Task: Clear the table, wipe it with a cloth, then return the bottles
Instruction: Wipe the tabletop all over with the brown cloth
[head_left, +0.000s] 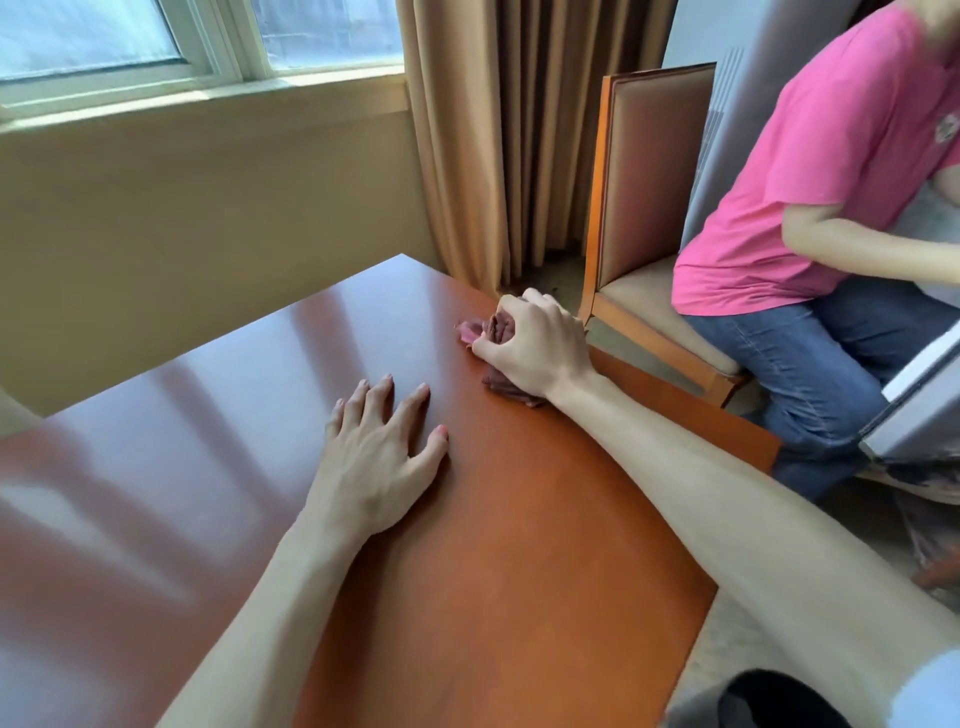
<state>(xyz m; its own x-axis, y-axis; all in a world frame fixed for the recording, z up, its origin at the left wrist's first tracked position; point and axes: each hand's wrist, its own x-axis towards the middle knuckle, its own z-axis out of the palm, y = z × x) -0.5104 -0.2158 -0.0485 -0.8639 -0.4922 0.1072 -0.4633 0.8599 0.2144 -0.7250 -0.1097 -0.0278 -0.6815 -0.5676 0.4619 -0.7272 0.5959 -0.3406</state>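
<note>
Here the right hand (530, 345) grips a bunched reddish-brown cloth (491, 332) near the far right edge of the glossy wooden table (519, 545), fingers curled round it. The left hand (382, 457) lies flat on the tabletop (fingers straight and spread), holding nothing.

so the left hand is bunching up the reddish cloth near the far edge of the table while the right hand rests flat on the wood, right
Not quite: the hands are swapped. In the head view the right hand grips the bunched reddish cloth near the far edge of the table, while the left hand rests flat on the wood with fingers spread.
</note>
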